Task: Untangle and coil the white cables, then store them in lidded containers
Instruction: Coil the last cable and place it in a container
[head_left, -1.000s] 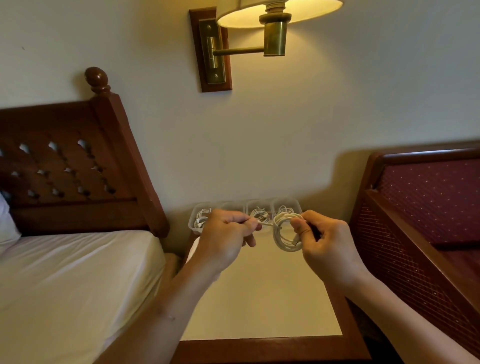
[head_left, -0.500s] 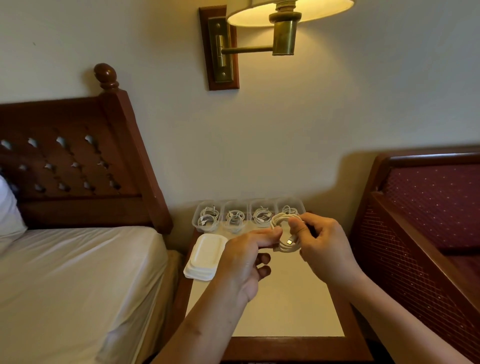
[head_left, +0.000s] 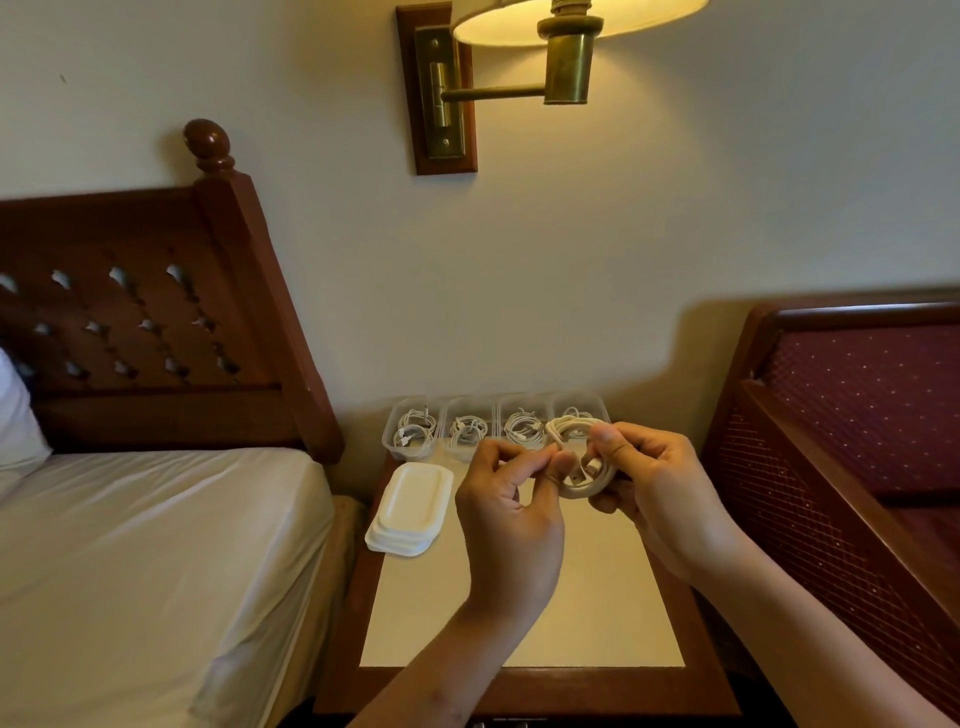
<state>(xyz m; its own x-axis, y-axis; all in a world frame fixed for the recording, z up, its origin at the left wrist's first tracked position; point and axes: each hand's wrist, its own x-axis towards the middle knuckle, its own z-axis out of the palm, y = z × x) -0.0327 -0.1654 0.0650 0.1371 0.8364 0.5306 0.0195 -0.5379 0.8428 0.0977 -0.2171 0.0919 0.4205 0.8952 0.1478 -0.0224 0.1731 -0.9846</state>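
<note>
Head view: both hands, left hand (head_left: 511, 525) and right hand (head_left: 657, 499), pinch coiled white cable (head_left: 582, 486) between curled fingertips.

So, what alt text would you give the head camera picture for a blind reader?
A left hand and right hand hold a coiled white cable above a bedside table. At the back, four open containers hold more cables, beside a stack of lids.

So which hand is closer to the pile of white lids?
The left. The left hand is just right of the pile of lids; the right hand is farther away, past the coiled cable.
</note>
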